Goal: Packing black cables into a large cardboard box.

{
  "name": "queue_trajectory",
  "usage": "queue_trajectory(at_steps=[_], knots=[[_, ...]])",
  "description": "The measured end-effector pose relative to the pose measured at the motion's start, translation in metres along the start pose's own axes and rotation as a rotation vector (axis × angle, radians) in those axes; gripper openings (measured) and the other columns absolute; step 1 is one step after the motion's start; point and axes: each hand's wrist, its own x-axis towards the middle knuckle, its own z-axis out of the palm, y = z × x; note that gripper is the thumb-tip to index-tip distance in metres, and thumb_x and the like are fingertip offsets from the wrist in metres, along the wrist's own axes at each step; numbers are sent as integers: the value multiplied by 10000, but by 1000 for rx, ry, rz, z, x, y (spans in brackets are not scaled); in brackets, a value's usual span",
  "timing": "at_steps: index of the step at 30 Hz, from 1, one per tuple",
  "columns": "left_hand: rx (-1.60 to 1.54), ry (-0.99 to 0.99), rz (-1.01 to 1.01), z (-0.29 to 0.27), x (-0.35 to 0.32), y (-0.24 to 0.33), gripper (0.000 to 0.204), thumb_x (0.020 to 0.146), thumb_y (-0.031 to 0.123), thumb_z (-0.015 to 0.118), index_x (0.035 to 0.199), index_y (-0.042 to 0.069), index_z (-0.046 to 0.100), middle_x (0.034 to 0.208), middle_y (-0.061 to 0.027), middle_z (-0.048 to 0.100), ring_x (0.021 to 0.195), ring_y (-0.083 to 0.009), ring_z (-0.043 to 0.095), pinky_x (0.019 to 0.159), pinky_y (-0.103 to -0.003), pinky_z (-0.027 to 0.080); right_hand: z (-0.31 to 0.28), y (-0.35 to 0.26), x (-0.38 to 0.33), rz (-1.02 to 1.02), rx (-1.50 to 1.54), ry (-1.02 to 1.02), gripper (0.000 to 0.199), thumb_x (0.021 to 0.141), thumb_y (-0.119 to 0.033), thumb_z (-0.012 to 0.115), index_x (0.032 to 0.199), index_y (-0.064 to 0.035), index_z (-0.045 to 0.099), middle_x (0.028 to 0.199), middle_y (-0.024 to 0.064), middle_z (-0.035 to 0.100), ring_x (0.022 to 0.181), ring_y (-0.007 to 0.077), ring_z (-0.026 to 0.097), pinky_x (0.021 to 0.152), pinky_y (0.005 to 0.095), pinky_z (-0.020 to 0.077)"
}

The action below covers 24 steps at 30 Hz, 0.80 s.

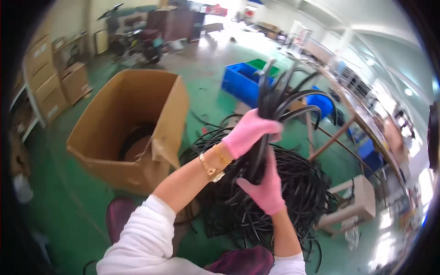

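Observation:
Both my hands wear pink gloves and grip one bundle of black rubber strips (264,103). My left hand (251,131) is wrapped round the bundle higher up, and the strips fan out and droop above it. Lower down, my right hand (266,185) closes on the same bundle, its thumb to the left. Beneath my hands a big tangled heap of black strips (300,192) lies on the green floor. To the left stands a large open cardboard box (110,167), with a dark coil of strips (133,140) at its bottom.
Blue bins (240,85) and a green bin (263,65) stand beyond the heap. A beige plastic stool (350,201) is at the right, near a long table (362,123) with slanting legs. Cardboard boxes (48,82) are stacked far left; a motorbike (142,43) is parked behind.

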Motion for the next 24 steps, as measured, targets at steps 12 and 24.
queue_trajectory(at_steps=[12, 24], knots=[[-188, -390, -1, -126, 33, 262, 171, 876, 143, 640, 829, -10, 578, 659, -62, 602, 579, -131, 605, 606, -256, 540, 110, -151, 133, -179, 793, -434, 661, 677, -23, 793, 1243, -38, 453, 1025, 33, 595, 917, 125, 587, 805, 296, 506], [446, 416, -522, -419, -94, 171, 140, 793, 128, 696, 786, -5, 651, 730, -112, 663, 612, -180, 646, 644, -320, 564, 355, -118, 141, -67, 294, -730, 603, 877, -302, 643, 1248, 97, 385, 1015, 319, 618, 984, 463, 613, 891, 486, 483]])
